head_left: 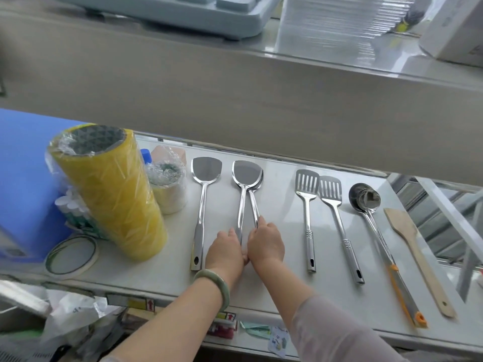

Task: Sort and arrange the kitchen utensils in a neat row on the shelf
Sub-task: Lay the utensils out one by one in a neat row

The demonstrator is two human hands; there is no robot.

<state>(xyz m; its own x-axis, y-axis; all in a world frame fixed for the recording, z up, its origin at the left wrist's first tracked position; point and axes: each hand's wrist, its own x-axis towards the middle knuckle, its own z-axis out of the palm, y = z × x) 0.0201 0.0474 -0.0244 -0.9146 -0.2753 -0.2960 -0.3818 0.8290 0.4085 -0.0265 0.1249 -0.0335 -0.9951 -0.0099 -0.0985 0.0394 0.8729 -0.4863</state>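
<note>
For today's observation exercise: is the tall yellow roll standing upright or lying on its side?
Upright, leaning slightly: the yellow roll stands on one end on the shelf, its open top end facing up.

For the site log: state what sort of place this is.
Probably a housewares shop display shelf: price tags line its front edge, duplicate steel spatulas and slotted turners lie in a row, and shrink-wrapped yellow tape rolls stand beside them.

Yellow film roll point(112, 194), tape ring point(72, 253)

Pale green bangle point(218, 284) on left wrist, mauve right sleeve point(337, 335)
</note>
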